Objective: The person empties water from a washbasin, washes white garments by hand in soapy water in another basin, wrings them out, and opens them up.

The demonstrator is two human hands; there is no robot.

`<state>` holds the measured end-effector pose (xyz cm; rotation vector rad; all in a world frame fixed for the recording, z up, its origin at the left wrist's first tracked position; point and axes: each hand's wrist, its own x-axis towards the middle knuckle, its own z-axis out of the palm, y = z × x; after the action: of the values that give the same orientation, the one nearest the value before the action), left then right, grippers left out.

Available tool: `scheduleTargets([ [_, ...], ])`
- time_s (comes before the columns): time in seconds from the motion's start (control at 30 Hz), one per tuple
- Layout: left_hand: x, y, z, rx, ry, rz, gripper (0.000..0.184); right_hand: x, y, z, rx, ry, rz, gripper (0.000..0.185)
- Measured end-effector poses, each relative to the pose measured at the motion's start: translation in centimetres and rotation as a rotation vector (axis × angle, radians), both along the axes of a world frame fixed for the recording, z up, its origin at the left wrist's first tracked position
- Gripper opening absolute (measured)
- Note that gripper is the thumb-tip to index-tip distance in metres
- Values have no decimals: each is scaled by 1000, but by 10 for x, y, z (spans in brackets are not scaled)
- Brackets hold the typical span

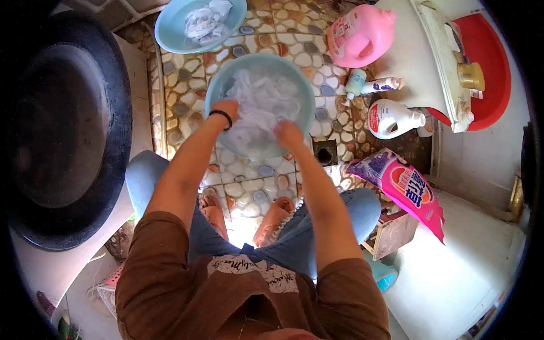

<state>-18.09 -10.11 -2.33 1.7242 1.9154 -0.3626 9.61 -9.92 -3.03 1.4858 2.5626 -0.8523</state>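
A light-blue basin (309,116) stands on the floor between my feet and a second basin, with wet white cloth (258,99) spread in its cloudy water. My left hand (226,111), with a black band at the wrist, is closed on the cloth at the basin's left side. Over the right front part of the basin, my right hand (288,135) is closed on another part of the same cloth; it is slightly blurred. The fingertips of both hands are partly hidden in the folds.
Behind stands another blue basin (164,25) holding white cloth (207,22). To the right are a pink jug (362,35), a pump bottle (356,82), a white bottle (391,119), a pink detergent bag (405,190) and a floor drain (324,153). A large black-rimmed tub (116,113) is at left.
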Motion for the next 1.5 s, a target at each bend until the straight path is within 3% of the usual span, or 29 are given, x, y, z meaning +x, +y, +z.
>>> scheduleTargets([
  [0.03,-7,0,-3,-18,-29,64,42,6,21,5,32,141,90,34],
  [0.07,-23,8,18,140,-234,264,46,6,46,40,63,278,178,36],
  [0.1,-48,24,62,321,-434,461,51,-5,47,152,-263,405,-306,36],
  [0.17,-74,28,168,385,-1200,745,34,12,59,262,-28,593,-312,31],
  [0.2,-62,18,237,549,-1221,735,29,28,73,298,13,704,-144,27],
  [0.27,-60,8,318,598,-1355,578,26,31,61,382,239,767,-63,22],
  [0.3,-53,4,351,707,-1399,507,27,31,51,423,204,712,-249,20],
  [0.37,-46,-1,401,888,-1475,426,25,30,46,470,317,793,-357,18],
  [0.4,-44,0,418,981,-1510,378,24,29,48,484,467,929,-272,17],
  [0.43,-44,3,431,1046,-1514,502,27,28,48,495,530,982,-272,18],
  [0.57,-27,6,440,1181,-1484,538,36,29,56,499,728,1035,-209,19],
  [0.67,-29,9,401,1175,-1249,655,53,25,53,483,238,1180,-297,31],
  [0.7,-31,12,378,1204,-1219,653,54,24,58,461,62,1314,-531,35],
  [0.77,-30,13,340,1261,-1158,647,57,4,56,430,-86,1300,-570,26],
  [0.87,-14,-1,327,1192,-1243,767,57,-6,67,382,-416,1291,-390,25],
  [0.97,4,-4,315,1155,-1357,911,58,-17,56,377,-479,901,-180,20],
  [1.0,9,-4,312,1166,-1415,963,60,-20,50,378,-434,841,-155,20],
  [1.03,10,-14,311,926,-1574,942,62,-22,41,380,-386,782,-129,19],
  [1.07,17,-17,308,870,-1575,1062,62,-27,33,380,-338,724,-101,18],
  [1.1,30,-17,305,815,-1572,1178,61,-37,23,368,-206,824,-131,13],
  [1.13,43,-14,299,762,-1568,1292,61,-70,-3,347,92,932,-79,20],
  [1.17,64,-12,248,938,-993,944,56,-84,-14,340,277,907,-21,21],
  [1.23,91,-2,215,1001,-747,720,49,-102,-28,335,543,717,49,20],
  [1.27,102,-9,238,937,-1080,847,47,-104,-29,338,610,558,72,18],
  [1.33,121,-32,280,731,-1745,1088,44,-109,-4,313,690,517,-149,19],
  [1.37,124,-41,288,576,-2076,1185,42,-118,-7,263,794,556,-242,27],
  [1.43,96,-44,260,765,-2021,557,40,-122,7,254,886,578,-231,32],
  [1.5,106,-46,259,315,-2530,996,40,-94,3,317,805,494,-58,25],
])
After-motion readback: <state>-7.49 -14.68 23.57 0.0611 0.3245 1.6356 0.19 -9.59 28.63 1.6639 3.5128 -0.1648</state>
